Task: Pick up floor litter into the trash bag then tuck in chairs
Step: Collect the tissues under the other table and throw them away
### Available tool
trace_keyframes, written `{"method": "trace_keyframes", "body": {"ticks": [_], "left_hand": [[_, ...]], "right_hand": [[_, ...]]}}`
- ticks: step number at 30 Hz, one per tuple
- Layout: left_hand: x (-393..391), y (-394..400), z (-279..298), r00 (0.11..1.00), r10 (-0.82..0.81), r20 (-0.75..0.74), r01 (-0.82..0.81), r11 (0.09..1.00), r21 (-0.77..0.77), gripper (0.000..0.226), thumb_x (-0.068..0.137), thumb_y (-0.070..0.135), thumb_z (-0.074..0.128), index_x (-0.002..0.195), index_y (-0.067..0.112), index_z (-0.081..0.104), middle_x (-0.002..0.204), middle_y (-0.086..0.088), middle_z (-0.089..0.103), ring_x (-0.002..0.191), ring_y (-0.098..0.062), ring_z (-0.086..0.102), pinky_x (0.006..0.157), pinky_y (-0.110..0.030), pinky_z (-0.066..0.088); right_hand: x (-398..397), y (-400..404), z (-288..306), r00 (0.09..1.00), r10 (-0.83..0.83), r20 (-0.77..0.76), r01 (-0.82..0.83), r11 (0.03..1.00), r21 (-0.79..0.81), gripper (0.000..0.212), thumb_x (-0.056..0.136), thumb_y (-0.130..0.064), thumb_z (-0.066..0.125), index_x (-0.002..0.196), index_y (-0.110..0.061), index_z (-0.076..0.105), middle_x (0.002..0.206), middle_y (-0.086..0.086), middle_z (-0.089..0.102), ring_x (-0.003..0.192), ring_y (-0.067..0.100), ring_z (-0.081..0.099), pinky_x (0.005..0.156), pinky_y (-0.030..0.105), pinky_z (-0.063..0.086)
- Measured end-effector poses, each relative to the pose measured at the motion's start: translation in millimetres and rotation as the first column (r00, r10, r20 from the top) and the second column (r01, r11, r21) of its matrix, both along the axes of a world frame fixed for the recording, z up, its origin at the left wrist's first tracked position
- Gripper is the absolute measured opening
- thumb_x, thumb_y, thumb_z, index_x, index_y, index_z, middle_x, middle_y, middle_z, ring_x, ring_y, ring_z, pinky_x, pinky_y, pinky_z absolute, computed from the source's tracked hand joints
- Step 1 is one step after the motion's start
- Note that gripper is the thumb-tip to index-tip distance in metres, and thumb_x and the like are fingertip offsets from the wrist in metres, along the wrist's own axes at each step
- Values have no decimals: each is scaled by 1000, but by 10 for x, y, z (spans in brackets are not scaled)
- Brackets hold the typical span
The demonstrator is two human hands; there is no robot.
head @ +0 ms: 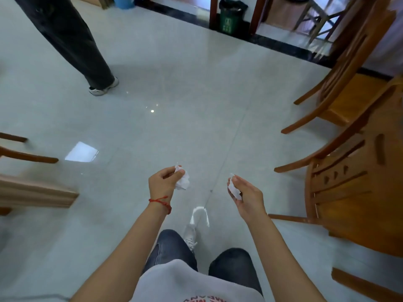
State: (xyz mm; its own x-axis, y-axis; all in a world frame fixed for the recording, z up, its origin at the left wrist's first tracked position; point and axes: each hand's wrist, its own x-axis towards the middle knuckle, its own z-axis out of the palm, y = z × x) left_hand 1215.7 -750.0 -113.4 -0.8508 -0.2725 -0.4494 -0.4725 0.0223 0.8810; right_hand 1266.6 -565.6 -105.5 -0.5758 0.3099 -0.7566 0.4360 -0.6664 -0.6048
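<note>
Crumpled white tissue wad (182, 180) is pinched in the left hand (162, 184), fingers and thumb curled round its upper edge, most of the wad hanging free to the right of the grip. Second piece of crumpled white paper (234, 189) is clamped in the right hand (247, 198), held between thumb and curled fingers, palm turned inward. Both hands are held out in front of the body, well apart from each other, above the pale grey tiled floor (196, 94). Thin red string bracelet (161, 203) is worn on the left wrist.

Dark blue jeans and one grey sneaker (190, 235) are seen below the hands. Carved brown wooden chair (349, 188) stands to the right, a second brown wooden chair (340, 88) beyond it. Further brown chair legs (28, 156) enter from the left edge. Second person's dark trouser leg (72, 40) and white shoe are seen top left. Green waste bin with black liner (231, 17) stands far ahead by a doorway.
</note>
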Motion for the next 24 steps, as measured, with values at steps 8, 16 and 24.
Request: {"method": "trace_keyframes", "body": {"ticks": [8, 16, 24], "left_hand": [[-788, -2, -114, 999, 3, 50, -5, 999, 48, 15, 73, 0, 70, 88, 4, 71, 76, 9, 69, 77, -10, 63, 78, -25, 51], [-1984, 513, -162, 1000, 1, 24, -2, 998, 58, 14, 74, 0, 70, 87, 3, 70, 81, 1, 72, 67, 1, 64, 75, -23, 53], [-3302, 1124, 119, 1000, 5, -19, -4, 998, 70, 17, 74, 1, 70, 91, 2, 70, 75, 8, 69, 76, -11, 63, 79, -28, 52]], "right_hand": [[-779, 17, -75, 999, 5, 39, -6, 1000, 8, 21, 81, 4, 61, 102, 5, 63, 86, 9, 66, 82, 18, 63, 83, 29, 51], [-2107, 528, -65, 1000, -13, -17, 13, 1000, -4, 15, 82, 7, 59, 97, 5, 63, 80, 8, 66, 73, 16, 64, 73, 24, 55], [-3425, 1220, 177, 995, 6, -100, -5, 1000, 11, 10, 81, 7, 60, 82, 0, 66, 64, 1, 71, 61, 9, 68, 69, 22, 56]]}}
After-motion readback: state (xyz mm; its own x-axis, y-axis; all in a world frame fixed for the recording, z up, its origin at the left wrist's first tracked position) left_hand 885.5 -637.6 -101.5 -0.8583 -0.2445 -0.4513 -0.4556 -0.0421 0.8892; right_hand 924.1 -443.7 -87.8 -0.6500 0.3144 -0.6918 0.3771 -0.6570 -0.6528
